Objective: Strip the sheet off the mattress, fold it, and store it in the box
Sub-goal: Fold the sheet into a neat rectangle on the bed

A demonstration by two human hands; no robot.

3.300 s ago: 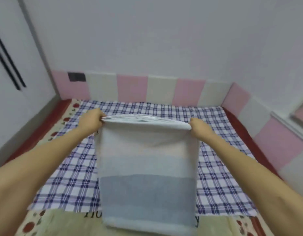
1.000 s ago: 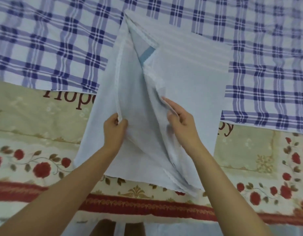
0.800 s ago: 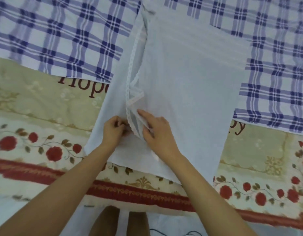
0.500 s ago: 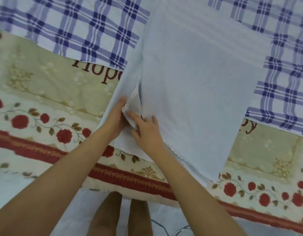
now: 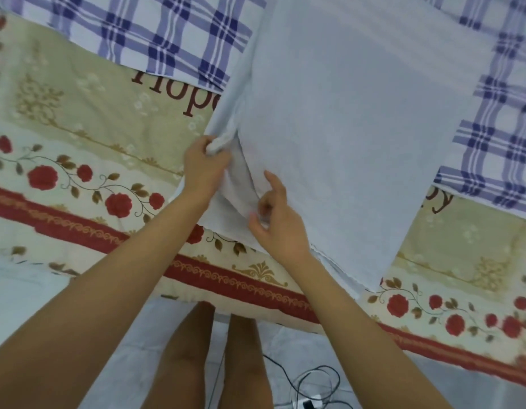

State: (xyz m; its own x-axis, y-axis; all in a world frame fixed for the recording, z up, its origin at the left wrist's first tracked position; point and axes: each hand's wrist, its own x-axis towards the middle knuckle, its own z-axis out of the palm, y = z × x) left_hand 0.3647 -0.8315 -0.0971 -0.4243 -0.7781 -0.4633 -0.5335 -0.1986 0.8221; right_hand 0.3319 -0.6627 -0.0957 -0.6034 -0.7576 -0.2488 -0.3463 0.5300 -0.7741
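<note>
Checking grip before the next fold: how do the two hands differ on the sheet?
Left hand grips a bunched fold at the sheet's edge; right hand sits nearer the person, over the layers. Left is clenched; right's index is raised, any pinch unclear. Both are at the sheet's near left corner.

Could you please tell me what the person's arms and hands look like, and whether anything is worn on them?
The left forearm and right forearm are bare to the frame edge, with no sleeves in view. The left hand and right hand are ungloved; no watch, bracelet or ring shows on the wrists or fingers.
</note>
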